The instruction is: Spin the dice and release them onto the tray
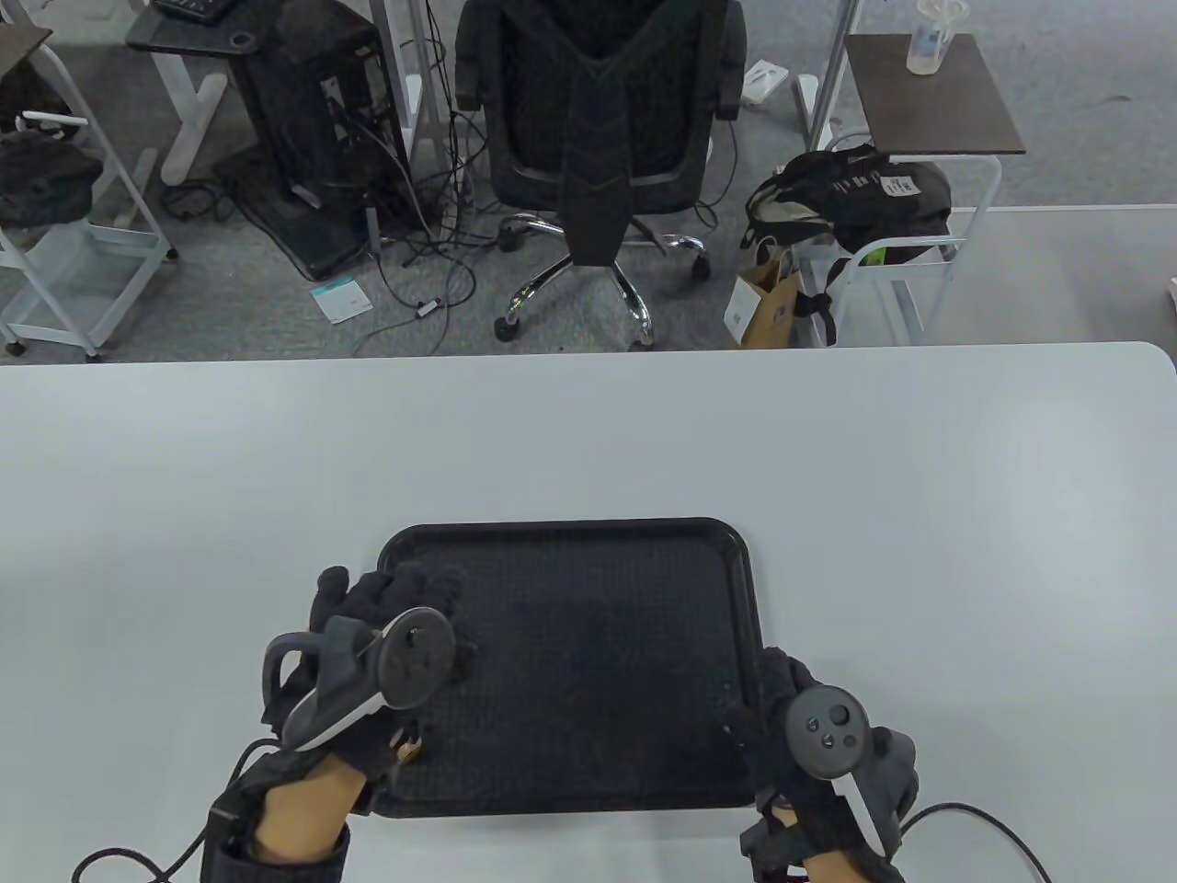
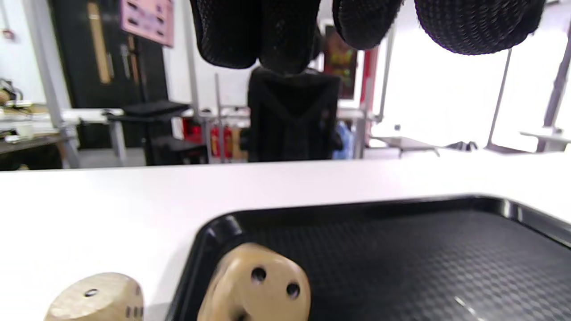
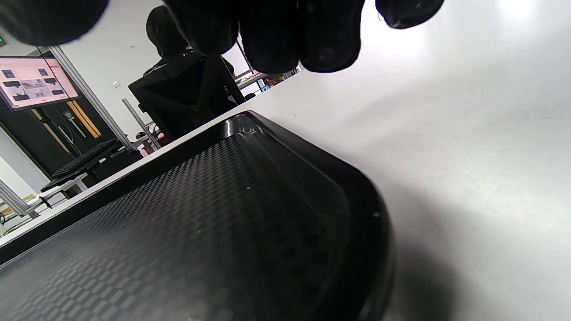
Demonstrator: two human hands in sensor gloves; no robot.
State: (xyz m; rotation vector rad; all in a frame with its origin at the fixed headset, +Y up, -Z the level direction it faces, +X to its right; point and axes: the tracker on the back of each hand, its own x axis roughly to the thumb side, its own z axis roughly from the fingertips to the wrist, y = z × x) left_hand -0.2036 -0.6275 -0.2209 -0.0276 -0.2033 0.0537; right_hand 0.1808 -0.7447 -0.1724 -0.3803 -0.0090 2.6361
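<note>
The black textured tray (image 1: pixel 588 538) lies on the white table near its front edge. My left hand (image 1: pixel 391 589) hovers over the tray's left side, its fingers (image 2: pixel 267 35) hanging loose and holding nothing. Below it, a wooden die (image 2: pixel 256 290) sits tilted just inside the tray's left rim, and shows as a tan speck (image 1: pixel 409 750) in the table view. A second wooden die (image 2: pixel 96 301) lies on the table outside the tray. My right hand (image 1: pixel 772 699) is at the tray's near right corner (image 3: pixel 357 214), its fingers (image 3: pixel 285 35) above the rim and empty.
The white table (image 1: pixel 919 506) stretches wide around the tray. Beyond its far edge are a black office chair (image 1: pixel 598 138), cables, a bag and side tables on the floor.
</note>
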